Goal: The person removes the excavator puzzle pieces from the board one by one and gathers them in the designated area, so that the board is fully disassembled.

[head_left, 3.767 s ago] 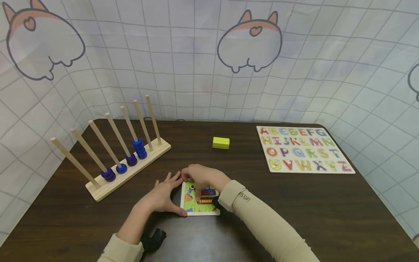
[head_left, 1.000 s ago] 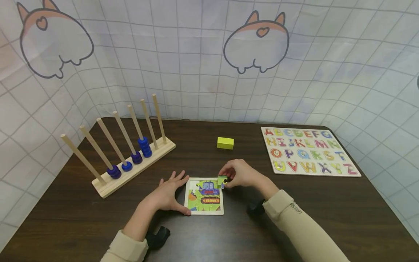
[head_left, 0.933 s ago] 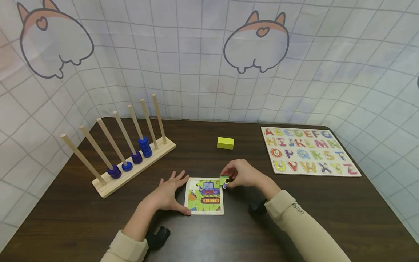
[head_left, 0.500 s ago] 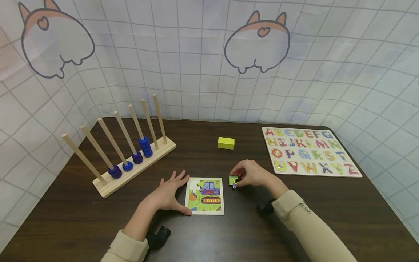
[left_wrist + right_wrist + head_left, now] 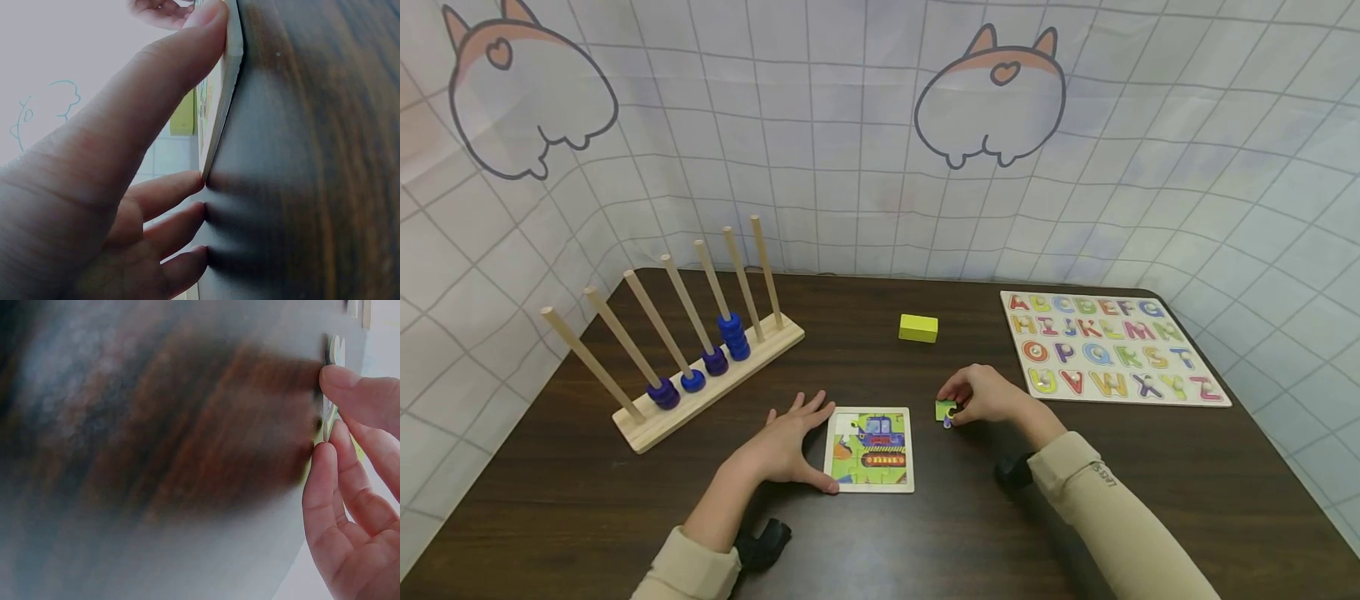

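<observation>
A small square jigsaw puzzle (image 5: 880,462) in a pale frame lies on the table, its picture a purple tracked vehicle on green. A pale bare spot shows at its upper left corner. My left hand (image 5: 778,446) spreads along the frame's left side, thumb on the near corner and index fingertip at the far corner. In the left wrist view its thumb (image 5: 203,37) lies over the frame's edge, while the other fingertips touch the tabletop. To the right of the frame, my right hand (image 5: 988,396) pinches a green puzzle piece (image 5: 945,410) close over the table, between thumb and fingers.
A wooden peg stand (image 5: 722,383) with blue and purple rings stands at the left. Behind the puzzle lies a yellow block (image 5: 918,328). An alphabet board (image 5: 1116,348) with coloured letters is at the back right. A grid-patterned cloth (image 5: 850,167) hangs behind the table.
The puzzle piece, over the puzzle's upper right corner a second ago, has moved right with my right hand, off the frame and beside it. My left hand has stayed at the frame's left side.
</observation>
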A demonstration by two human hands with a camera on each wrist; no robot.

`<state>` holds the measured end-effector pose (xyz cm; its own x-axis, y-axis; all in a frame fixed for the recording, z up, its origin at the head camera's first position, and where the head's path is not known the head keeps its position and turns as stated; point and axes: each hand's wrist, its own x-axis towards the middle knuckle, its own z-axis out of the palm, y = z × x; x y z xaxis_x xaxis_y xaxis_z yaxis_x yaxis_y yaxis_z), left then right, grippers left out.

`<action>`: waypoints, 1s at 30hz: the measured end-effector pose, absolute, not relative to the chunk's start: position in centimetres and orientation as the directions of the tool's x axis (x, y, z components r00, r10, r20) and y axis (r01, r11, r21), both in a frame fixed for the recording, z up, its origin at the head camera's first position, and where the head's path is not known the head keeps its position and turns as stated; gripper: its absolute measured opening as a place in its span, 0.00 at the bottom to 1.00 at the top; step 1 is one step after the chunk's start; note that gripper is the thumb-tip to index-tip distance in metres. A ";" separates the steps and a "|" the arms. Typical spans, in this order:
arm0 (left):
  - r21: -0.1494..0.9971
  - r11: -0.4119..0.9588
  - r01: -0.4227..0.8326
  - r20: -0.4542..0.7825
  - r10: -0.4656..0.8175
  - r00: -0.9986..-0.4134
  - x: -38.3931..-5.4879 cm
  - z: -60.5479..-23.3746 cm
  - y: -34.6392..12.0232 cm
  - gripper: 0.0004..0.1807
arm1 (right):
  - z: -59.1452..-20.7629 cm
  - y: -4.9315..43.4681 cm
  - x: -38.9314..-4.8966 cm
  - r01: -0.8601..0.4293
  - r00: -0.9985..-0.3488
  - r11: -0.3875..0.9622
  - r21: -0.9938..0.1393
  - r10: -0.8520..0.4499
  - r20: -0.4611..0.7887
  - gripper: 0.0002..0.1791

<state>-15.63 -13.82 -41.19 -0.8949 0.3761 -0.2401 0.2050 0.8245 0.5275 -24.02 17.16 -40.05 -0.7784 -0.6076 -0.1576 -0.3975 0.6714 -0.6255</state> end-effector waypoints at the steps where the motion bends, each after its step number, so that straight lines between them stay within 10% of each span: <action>1: 0.528 0.824 0.206 -0.240 0.377 -0.895 -15.6 -41.2 -13.8 0.59 | -40.0 17.2 -24.0 -0.398 -0.777 0.669 -0.628 -0.609 -0.157 0.15; 30: 0.530 0.823 0.205 -0.240 0.377 -0.894 -15.6 -41.2 -13.9 0.59 | -39.5 15.7 -23.2 -0.476 -0.731 0.566 -0.673 -0.680 -0.055 0.19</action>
